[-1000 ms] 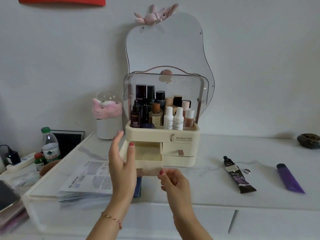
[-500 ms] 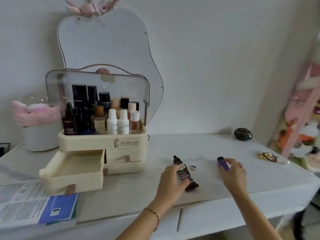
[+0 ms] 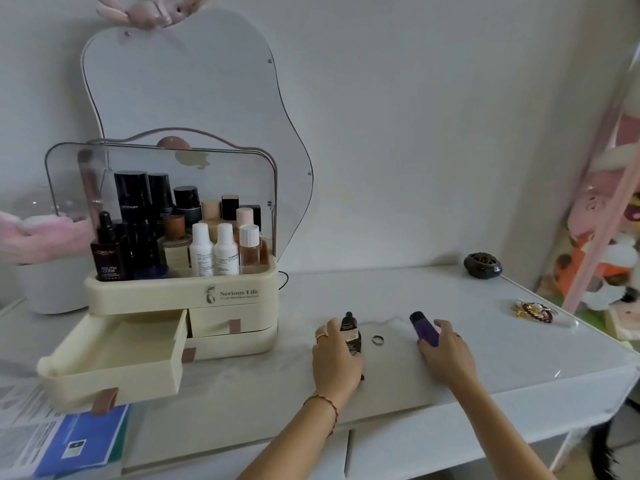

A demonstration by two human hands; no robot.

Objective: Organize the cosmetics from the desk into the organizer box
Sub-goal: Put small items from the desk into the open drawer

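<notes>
The cream organizer box (image 3: 180, 294) stands at the left of the white desk, its clear lid up and several bottles in the top tray. Its lower left drawer (image 3: 114, 355) is pulled out and looks empty. A dark tube (image 3: 350, 332) lies on the desk right of the box, and my left hand (image 3: 337, 362) is closed over its lower half. Further right, my right hand (image 3: 446, 353) grips the lower end of a purple tube (image 3: 424, 327). Both tubes still touch the desk.
A small ring (image 3: 378, 340) lies between the two tubes. A dark round holder (image 3: 482, 265) and some jewellery (image 3: 531, 308) sit at the far right near the desk edge. Papers and a blue booklet (image 3: 79, 441) lie under the open drawer's front.
My hands left the pulled-out drawer and moved right. They reached the two tubes and closed on them. The view swung right.
</notes>
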